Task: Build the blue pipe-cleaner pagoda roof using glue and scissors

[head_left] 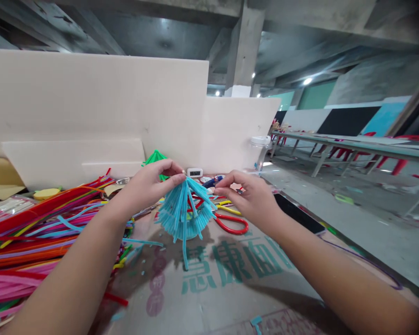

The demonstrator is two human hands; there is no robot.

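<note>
A light-blue umbrella-shaped piece made of pipe cleaners (186, 211) hangs point up over the table. My left hand (160, 179) pinches its top between thumb and fingers. One pipe cleaner dangles lower than the others at its front. To the right, my right hand (247, 190) is closed in a pinch, with its fingertips just apart from the blue strands. Whatever those fingers hold is too small to make out. A dark-blue tool (212, 181) lies behind the right fingertips, partly hidden. Below that hand are red-handled scissors (232, 224) and a yellow handle (226, 207).
Bundles of coloured pipe cleaners (31, 251) cover the left side. Behind stand a green pipe-cleaner piece (155, 156), a small white digital display (194, 172), a clear lidded cup (258, 153) and white boards (91, 102). A black phone-like slab (298, 214) lies at the right edge.
</note>
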